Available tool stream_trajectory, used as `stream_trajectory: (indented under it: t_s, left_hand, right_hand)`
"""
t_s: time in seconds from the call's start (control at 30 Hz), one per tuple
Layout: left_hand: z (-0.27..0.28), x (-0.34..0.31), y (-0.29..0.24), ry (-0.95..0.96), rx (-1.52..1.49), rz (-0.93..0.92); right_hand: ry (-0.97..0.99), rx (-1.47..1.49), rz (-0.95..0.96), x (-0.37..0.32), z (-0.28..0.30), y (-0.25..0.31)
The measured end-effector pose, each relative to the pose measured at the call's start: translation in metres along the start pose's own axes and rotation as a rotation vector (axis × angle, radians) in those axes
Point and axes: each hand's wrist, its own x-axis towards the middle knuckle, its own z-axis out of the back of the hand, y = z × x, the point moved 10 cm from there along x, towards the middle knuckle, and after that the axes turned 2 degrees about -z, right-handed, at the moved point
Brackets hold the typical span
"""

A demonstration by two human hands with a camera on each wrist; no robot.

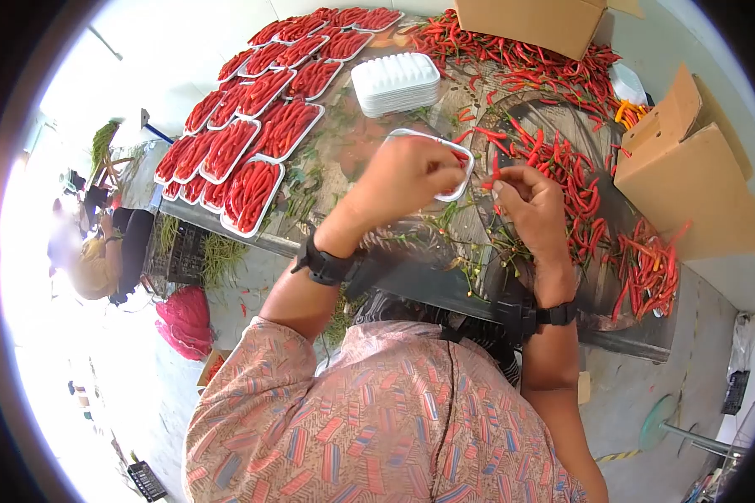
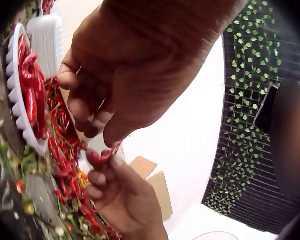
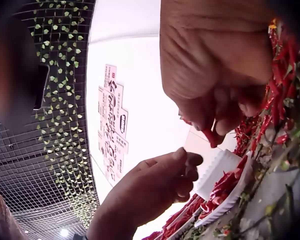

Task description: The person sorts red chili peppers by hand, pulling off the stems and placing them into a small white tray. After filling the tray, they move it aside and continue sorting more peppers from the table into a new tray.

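Note:
My right hand (image 1: 533, 210) pinches a red chili (image 1: 496, 170) between thumb and fingers, to the right of a white tray (image 1: 470, 172) partly filled with chilies. The left hand (image 1: 415, 180) hangs over that tray with curled fingers and covers much of it. In the left wrist view, the chili (image 2: 101, 158) shows in the right hand (image 2: 132, 202), close below the left thumb. The right wrist view shows the left hand (image 3: 150, 190) with bent fingers, apart from the chili (image 3: 210, 138), and nothing visible in its grasp.
Filled trays (image 1: 252, 197) stand in rows at the table's left. A stack of empty white trays (image 1: 396, 84) sits behind the hands. Loose chilies (image 1: 579, 197) spread over the right side, by cardboard boxes (image 1: 688, 184). Green stems (image 1: 470, 251) litter the front. Another person (image 1: 101, 260) is at far left.

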Motion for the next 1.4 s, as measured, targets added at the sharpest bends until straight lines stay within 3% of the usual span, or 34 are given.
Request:
stream_trajectory:
  t_s: [0.1,0.17,0.27,0.4,0.47,0.57,1.2,1.4]
  left_hand:
    - [0.035,0.001,0.027,-0.125,-0.006,0.107]
    - [0.044,-0.002,0.034,-0.121,0.049,0.122]
    - [0.046,-0.006,0.046,-0.104,0.144,0.118]
    - [0.04,-0.01,0.063,-0.095,0.21,0.136]
    - [0.042,-0.012,0.063,-0.098,0.206,0.122]
    - [0.046,-0.013,0.065,-0.09,0.21,0.107]
    - [0.063,0.018,0.088,-0.092,0.404,0.102]
    - [0.059,0.03,0.112,-0.065,0.451,0.141]
  right_hand:
    - [-0.116,-0.138,0.031,0.002,0.009,0.003]
    - [-0.158,-0.383,0.19,0.0,0.005,0.023]
    - [-0.142,-0.53,0.35,-0.001,-0.014,0.039]
    - [-0.085,-0.684,0.439,0.004,-0.043,0.051]
    - [-0.059,-0.713,0.394,0.011,-0.055,0.045]
    - [-0.062,-0.839,0.531,0.014,-0.072,0.043]
    - [-0.09,-0.885,0.448,0.033,-0.082,0.027]
    - [-0.086,-0.734,0.411,0.033,-0.073,0.027]
